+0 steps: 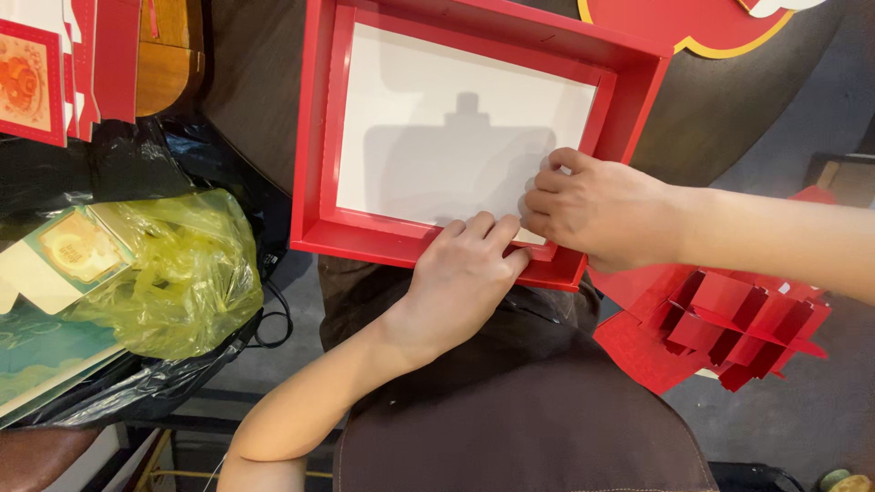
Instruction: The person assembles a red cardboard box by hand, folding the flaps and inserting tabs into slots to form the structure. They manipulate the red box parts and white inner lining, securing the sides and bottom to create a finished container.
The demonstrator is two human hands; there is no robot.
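While both hands are meeting at the near right corner of the red box tray (317, 137), the person is pressing down the white liner sheet (437, 137) that is lying inside it. The left hand (465, 264) is resting over the tray's near wall, fingers curled and narrow, tips on the sheet's edge. The right hand (597, 211) is coming in from the right, fingers bunched close and pinching or pushing the same corner; whether it is gripping the sheet cannot be told. The tray is sitting partly on the person's lap, just beyond the hands. If the fingers are pushing unevenly, the corner could crease or lift, and the tray could be tipping off the lap. Folded red card dividers (720, 328) are lying just right of the hands, a yellow plastic bag (173, 273) well to the left.
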